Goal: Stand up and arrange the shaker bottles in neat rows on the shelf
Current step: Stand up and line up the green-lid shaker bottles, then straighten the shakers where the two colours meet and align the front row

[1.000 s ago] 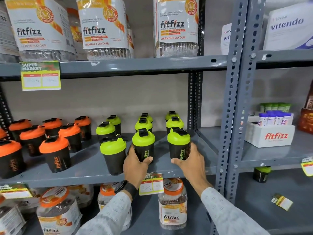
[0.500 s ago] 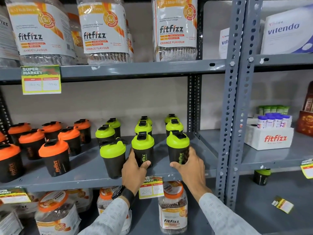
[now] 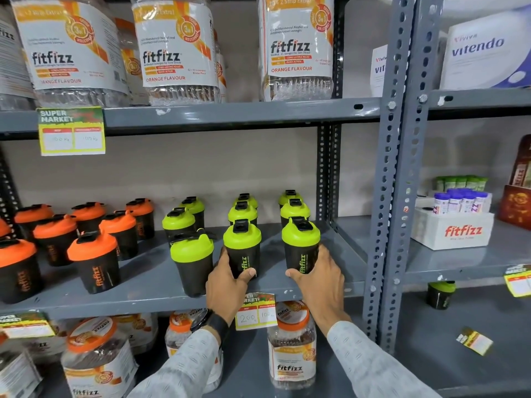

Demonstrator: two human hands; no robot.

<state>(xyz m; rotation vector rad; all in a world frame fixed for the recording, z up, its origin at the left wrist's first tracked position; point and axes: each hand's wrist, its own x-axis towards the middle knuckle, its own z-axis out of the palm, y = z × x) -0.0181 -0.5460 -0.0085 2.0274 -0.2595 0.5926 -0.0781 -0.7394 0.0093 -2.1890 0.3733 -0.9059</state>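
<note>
On the grey metal shelf (image 3: 149,285), near its front edge, the left hand (image 3: 227,285) and right hand (image 3: 319,280) each clasp an upright black plastic shaker bottle with a green lid (image 3: 242,248) (image 3: 301,245).

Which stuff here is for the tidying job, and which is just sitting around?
For the job: green-lidded black shaker bottles, orange-lidded black shaker bottles, grey metal shelf, left hand, right hand.
Just there: big clear lozenge jars, white fitfizz box.
</note>
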